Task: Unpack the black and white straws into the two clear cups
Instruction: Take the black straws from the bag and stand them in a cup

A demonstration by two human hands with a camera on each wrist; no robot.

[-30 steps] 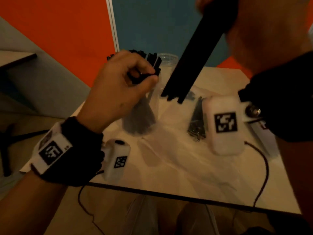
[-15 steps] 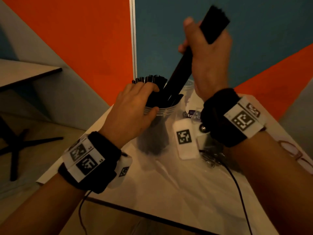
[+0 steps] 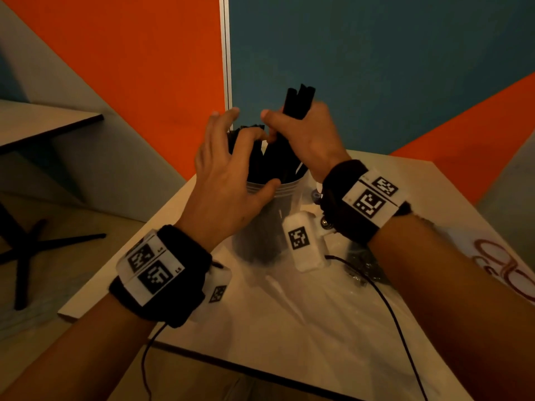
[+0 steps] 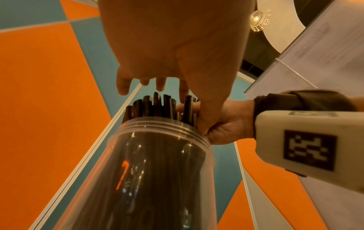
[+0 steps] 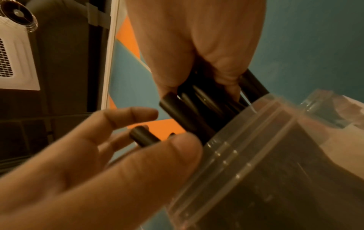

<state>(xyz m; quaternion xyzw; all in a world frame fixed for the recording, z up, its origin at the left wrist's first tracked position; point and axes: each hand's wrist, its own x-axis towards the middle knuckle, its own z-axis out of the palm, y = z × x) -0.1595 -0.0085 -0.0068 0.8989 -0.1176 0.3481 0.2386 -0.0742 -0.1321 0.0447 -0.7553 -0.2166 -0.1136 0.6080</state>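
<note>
A clear cup [image 3: 285, 195] packed with black straws [image 3: 260, 157] stands at the table's far edge. My left hand [image 3: 231, 169] hovers over the straw tops with fingers spread, its thumb [image 3: 269, 185] resting on the cup's rim. My right hand [image 3: 301, 131] grips a bundle of black straws [image 3: 299, 96] whose lower ends sit inside the cup. In the left wrist view the cup [image 4: 157, 155] fills the middle, with the straw tops [image 4: 155, 104] under my fingers. The right wrist view shows the gripped bundle [image 5: 193, 112] entering the cup [image 5: 265, 155]. No white straws are visible.
Crumpled clear wrapping [image 3: 289, 314] covers the table [image 3: 419, 180] in front of the cup, with dark crinkled packaging [image 3: 362, 264] to its right. Wrist cables trail over the near edge. An orange and blue partition [image 3: 376, 68] rises close behind. Another clear rim [image 5: 321, 102] shows behind the cup.
My right hand has come down with the black bundle, sinking it deeper into the cup. My left hand has spread its fingers over the straw tops, with the thumb on the rim.
</note>
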